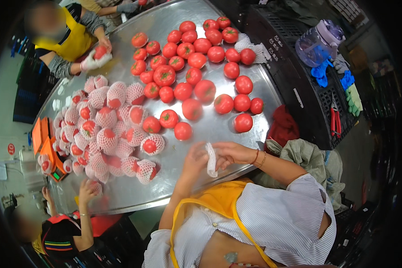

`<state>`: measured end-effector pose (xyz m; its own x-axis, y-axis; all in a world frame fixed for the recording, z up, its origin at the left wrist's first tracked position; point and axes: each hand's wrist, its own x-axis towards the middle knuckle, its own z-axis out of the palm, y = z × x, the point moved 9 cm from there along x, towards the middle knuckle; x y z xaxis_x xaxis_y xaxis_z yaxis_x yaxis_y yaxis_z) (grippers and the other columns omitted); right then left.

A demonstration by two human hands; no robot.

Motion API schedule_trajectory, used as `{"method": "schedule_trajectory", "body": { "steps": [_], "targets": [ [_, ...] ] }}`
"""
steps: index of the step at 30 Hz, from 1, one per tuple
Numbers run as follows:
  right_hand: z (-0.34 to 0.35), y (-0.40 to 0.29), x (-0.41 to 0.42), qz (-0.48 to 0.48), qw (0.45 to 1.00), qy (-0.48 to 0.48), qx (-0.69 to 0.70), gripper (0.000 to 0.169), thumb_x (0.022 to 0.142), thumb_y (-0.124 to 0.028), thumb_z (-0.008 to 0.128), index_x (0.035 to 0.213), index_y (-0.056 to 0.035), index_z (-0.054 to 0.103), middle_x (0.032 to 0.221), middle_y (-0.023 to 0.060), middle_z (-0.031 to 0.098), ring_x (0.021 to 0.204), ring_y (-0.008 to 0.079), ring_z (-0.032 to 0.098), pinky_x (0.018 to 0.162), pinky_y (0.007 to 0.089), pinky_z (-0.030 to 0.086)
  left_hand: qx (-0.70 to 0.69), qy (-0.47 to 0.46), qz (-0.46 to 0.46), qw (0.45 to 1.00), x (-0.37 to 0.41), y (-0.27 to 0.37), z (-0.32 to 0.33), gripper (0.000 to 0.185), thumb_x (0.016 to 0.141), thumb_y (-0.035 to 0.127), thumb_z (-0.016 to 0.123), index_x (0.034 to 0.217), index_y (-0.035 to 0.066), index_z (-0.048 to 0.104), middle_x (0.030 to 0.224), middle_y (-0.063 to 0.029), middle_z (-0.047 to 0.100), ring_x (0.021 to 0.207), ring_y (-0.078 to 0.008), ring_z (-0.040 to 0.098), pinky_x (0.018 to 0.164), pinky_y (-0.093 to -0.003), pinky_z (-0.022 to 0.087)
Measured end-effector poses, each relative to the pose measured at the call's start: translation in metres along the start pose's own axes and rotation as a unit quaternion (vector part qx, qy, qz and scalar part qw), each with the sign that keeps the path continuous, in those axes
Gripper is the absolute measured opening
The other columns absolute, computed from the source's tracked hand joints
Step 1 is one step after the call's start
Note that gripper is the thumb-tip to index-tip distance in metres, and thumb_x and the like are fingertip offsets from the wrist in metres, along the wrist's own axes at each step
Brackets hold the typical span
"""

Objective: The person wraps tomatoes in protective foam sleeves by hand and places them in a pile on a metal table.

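A white foam net sleeve (211, 160), narrow and collapsed, hangs between my two hands near the table's front edge. My left hand (195, 157), slightly blurred, has its fingers at the sleeve's left side. From the other side, the fingers of my right hand (233, 154) pinch its upper part. No tomato is inside the sleeve. Bare red tomatoes spread over the steel table beyond my hands; the nearest is a tomato (183, 131) ahead of my left hand. Two more, a blurred tomato (192, 109) and another blurred tomato (205, 91), lie farther off.
Net-sleeved tomatoes (106, 140) are heaped at the left of the steel table (217, 129), beside an orange scale (52, 157). Co-workers stand at the far left and near left, each handling a tomato. Foam sleeves (254, 50), a black crate (308, 97), red-handled pliers (335, 120) and a bottle (316, 45) are to the right.
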<state>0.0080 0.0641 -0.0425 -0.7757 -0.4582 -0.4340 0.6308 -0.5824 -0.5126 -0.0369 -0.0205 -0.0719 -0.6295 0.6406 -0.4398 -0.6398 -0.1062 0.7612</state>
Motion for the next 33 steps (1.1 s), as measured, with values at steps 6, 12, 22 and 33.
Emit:
{"method": "schedule_trajectory", "body": {
  "steps": [6,12,22,33],
  "targets": [
    [-0.008,0.026,0.023,0.011,0.978,0.041,-0.203,0.037,0.085,-0.016,0.048,0.118,-0.0033,0.036,0.079,0.0087,0.059,0.067,0.0140,0.060,0.052,0.0221,0.047,0.026,0.048,0.019,0.998,-0.014,-0.024,-0.027,0.028,0.083,0.004,0.052,0.110,0.002,0.045,0.098,-0.0059,0.055,0.085,-0.0124,0.054,0.074,-0.0247,0.045],
    [-0.028,0.027,0.044,-0.146,0.935,0.076,-0.315,0.023,0.082,-0.018,0.055,0.099,-0.0028,0.050,0.077,0.0029,0.055,0.067,0.0099,0.052,0.058,0.0201,0.043,0.076,0.064,-0.004,0.995,-0.029,-0.016,-0.026,0.027,0.081,0.005,0.052,0.108,0.001,0.047,0.094,-0.0041,0.055,0.083,-0.0103,0.053,0.073,-0.0232,0.044],
    [-0.034,0.004,0.053,-0.152,0.978,0.128,-0.067,0.018,0.087,-0.019,0.051,0.095,-0.0042,0.052,0.095,0.0038,0.056,0.083,0.0126,0.053,0.074,0.0279,0.044,-0.155,0.097,0.074,0.980,-0.011,-0.007,-0.055,0.024,0.083,0.015,0.055,0.104,0.003,0.052,0.098,-0.0032,0.057,0.091,-0.0110,0.052,0.079,-0.0254,0.043],
    [-0.106,-0.025,0.123,-0.369,0.814,0.423,-0.153,0.022,0.083,-0.020,0.057,0.086,0.0004,0.050,0.071,0.0012,0.053,0.063,0.0063,0.047,0.055,0.0204,0.039,0.274,0.445,0.283,0.804,0.042,0.062,-0.127,0.023,0.086,0.020,0.051,0.079,-0.003,0.052,0.071,-0.0044,0.051,0.066,-0.0113,0.043,0.062,-0.0269,0.038]
  ]
}}
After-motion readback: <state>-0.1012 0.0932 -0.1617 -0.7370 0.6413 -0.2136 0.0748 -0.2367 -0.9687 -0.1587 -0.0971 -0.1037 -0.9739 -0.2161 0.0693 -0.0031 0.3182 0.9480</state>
